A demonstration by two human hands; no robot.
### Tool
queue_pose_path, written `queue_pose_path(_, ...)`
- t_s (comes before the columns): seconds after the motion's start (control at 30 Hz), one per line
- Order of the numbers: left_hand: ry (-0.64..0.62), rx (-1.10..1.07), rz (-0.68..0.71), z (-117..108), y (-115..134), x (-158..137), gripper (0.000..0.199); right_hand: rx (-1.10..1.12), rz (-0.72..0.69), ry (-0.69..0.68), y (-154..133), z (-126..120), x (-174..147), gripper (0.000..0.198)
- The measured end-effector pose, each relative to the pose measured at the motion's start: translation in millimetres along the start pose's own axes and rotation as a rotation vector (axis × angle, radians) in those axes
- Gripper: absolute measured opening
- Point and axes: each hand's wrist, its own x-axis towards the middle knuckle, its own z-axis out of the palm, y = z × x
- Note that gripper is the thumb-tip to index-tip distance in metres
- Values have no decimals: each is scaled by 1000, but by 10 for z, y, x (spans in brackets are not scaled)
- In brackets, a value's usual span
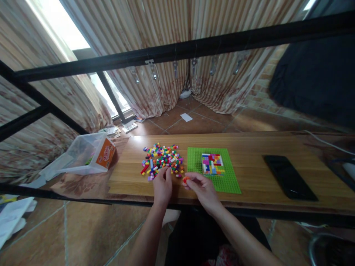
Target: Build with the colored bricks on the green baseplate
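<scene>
Brick time, bench (256,162) across lower frame
Green baseplate (232,181) right of center, brick pile (164,157) left. Left hand (162,186): can't tell the grip. Right hand (204,189) is clamped on an orange brick (185,179), lower center; squeezed crooked, it could pop out.

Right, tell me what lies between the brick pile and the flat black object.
The head view shows a green baseplate, bearing a multicoloured brick block, between the brick pile and the flat black object.
</scene>
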Motion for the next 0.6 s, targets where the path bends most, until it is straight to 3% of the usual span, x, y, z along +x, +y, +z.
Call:
queue_pose_path(0.13,39,212,178,-14,-93,48,22,-31,18,18,66,-12,-12,31)
queue_pose_path(0.3,94,346,226,1,-124,41,25,-73,33,24,103,-56,-30,31)
queue_pose_path(0.6,99,161,207,-49,-175,41,30,-52,32,86,132,-48,-10,30)
